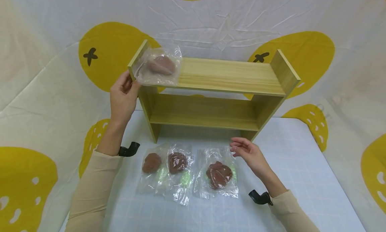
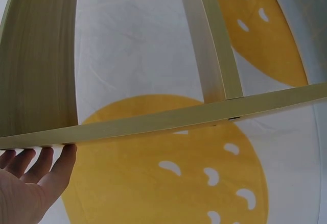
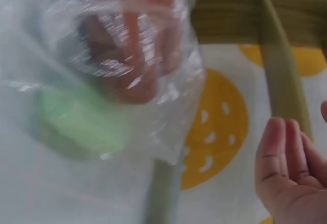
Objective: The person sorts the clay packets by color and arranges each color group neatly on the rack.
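At the upper left end of a wooden shelf [image 1: 229,74], my left hand [image 1: 123,98] touches the outer face of the side panel. Its fingertips press on that panel in the left wrist view, the thumb near the front edge. On the top board beside it sits a clear plastic bag [image 1: 161,66] with a reddish-brown lump inside. My right hand [image 1: 251,155], fingers loosely bent and holding nothing, hovers right of another bag [image 1: 219,175], which holds a brown flower-like piece and something green. Two similar bags with a brown piece [image 1: 152,163] and another brown piece [image 1: 178,162] lie left of it.
The shelf stands at the back of a table [image 1: 289,198] with a pale checked cover. Behind hangs white cloth with yellow shapes [image 1: 108,54]. The lower shelf board [image 1: 205,120] is open to the front. A black wrist camera [image 1: 260,197] is on my right wrist.
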The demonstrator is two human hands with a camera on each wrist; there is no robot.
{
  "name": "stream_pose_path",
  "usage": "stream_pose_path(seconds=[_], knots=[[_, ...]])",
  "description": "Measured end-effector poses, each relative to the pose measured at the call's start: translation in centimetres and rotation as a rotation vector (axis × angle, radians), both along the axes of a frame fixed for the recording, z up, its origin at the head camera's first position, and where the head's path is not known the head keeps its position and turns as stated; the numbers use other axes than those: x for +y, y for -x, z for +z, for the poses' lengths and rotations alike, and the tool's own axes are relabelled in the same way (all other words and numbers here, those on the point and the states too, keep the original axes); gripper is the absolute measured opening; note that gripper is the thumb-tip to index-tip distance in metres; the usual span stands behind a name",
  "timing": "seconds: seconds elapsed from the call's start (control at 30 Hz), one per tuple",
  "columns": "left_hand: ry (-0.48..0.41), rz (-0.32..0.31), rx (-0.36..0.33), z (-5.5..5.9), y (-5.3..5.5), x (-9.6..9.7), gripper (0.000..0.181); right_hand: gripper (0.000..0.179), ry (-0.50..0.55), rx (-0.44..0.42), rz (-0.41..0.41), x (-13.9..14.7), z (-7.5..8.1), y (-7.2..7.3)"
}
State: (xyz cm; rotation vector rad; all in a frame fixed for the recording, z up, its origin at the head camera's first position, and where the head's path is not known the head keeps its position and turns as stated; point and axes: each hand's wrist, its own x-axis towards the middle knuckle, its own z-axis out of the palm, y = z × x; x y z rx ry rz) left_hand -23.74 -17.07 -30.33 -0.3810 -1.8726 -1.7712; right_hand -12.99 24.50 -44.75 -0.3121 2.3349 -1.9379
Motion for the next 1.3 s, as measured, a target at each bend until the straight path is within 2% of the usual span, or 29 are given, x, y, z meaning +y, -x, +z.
stream_pose_path(seconds=[0.23, 0.43, 0.63, 0.9, 1.03, 1.17, 1.3], knots=[[-0.007, -0.002, -0.001, -0.2, 0.2, 0.0, 0.04, 0.054, -0.162, -0.146, -0.025, 0.9, -3.7, -0.3], [-0.014, 0.001, -0.001, -0.3, 0.3, 0.0, 0.039, 0.059, -0.17, -0.225, -0.066, 1.1, -5.4, -0.7], [-0.017, 0.007, -0.002, -0.2, 0.3, 0.1, 0.039, 0.06, -0.206, -0.239, -0.076, 1.1, -5.9, -1.0], [-0.009, 0.014, -0.014, 0.0, 0.1, 0.3, 0.039, 0.053, -0.093, -0.287, -0.067, 1.2, -5.7, -0.9], [-0.007, 0.015, -0.013, 0.1, 0.0, 0.2, 0.038, 0.042, -0.141, -0.313, -0.07, 1.1, -5.9, -0.8], [-0.017, 0.007, -0.009, 0.5, -0.5, 0.5, 0.037, 0.035, -0.162, -0.317, -0.058, 1.1, -6.2, -0.8], [-0.025, 0.002, -0.005, 1.2, -1.4, 0.9, 0.036, 0.037, -0.138, -0.31, -0.034, 1.2, -6.3, -0.7]])
